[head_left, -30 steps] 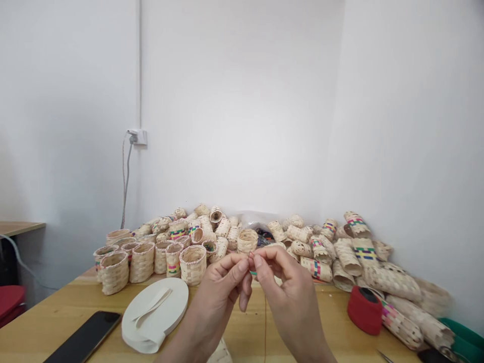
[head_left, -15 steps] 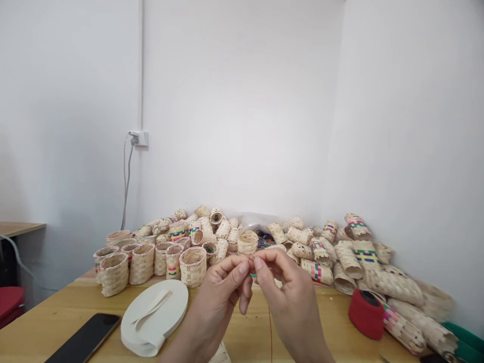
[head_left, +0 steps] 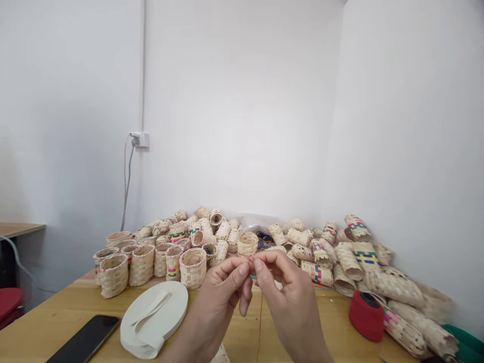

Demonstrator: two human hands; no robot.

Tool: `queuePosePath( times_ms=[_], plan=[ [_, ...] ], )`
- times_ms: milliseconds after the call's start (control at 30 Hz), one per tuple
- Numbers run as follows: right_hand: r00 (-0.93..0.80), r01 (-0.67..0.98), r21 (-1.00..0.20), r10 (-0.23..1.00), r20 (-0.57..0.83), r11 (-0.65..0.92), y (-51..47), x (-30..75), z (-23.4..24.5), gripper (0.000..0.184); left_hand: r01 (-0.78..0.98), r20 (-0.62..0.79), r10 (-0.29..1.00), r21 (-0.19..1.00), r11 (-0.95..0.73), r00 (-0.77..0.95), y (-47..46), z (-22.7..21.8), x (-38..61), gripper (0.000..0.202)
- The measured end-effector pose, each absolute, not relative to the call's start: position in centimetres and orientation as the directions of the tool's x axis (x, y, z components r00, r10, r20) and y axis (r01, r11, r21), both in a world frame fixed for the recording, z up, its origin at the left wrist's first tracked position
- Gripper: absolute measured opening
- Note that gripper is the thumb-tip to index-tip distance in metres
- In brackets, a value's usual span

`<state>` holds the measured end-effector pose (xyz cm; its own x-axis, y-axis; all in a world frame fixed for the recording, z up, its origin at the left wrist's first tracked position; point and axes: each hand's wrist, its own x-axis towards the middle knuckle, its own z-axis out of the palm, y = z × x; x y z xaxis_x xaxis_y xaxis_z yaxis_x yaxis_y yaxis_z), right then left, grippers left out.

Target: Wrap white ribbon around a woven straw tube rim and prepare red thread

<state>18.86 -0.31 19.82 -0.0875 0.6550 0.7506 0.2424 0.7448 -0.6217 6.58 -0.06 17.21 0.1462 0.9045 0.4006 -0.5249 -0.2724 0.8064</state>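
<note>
Both hands are raised together above the wooden table (head_left: 56, 322), fingertips meeting in a pinch. My left hand (head_left: 221, 297) and my right hand (head_left: 287, 297) press thumb and forefinger onto something very small, perhaps a needle, with a thin red thread (head_left: 261, 322) hanging down from it. A bit of green shows between the fingers. Behind the hands lies a large heap of small woven baskets (head_left: 212, 237), some with coloured bands.
A roll of white tape (head_left: 155, 315) lies left of the hands and a black phone (head_left: 85, 339) at the front left. A red spool (head_left: 366, 315) stands on the right beside flattened woven pieces (head_left: 397, 287). A wall socket with cable (head_left: 138, 138) hangs at the left.
The hands have stayed pinched together and hardly moved. The view has shifted slightly.
</note>
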Motion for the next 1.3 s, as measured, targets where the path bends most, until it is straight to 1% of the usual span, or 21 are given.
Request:
queuePosePath(
  times_ms=[967,1167,1300],
  plan=[
    [-0.078,0.249,-0.622,0.655,0.751,0.743,-0.37,18.92,19.81,0.021,-0.5,0.37,0.916,0.829,-0.252,0.153,0.06,17.36,6.56,0.03],
    [-0.083,0.235,-0.632,0.663,0.744,0.738,-0.21,18.96,19.67,0.021,-0.508,0.359,0.924,0.824,-0.25,0.127,-0.2,17.37,6.76,0.029],
    [-0.083,0.217,-0.652,0.679,0.73,0.727,-0.18,18.91,19.66,0.022,-0.508,0.37,0.916,0.825,-0.248,0.154,-0.07,17.24,6.77,0.029]
  ],
)
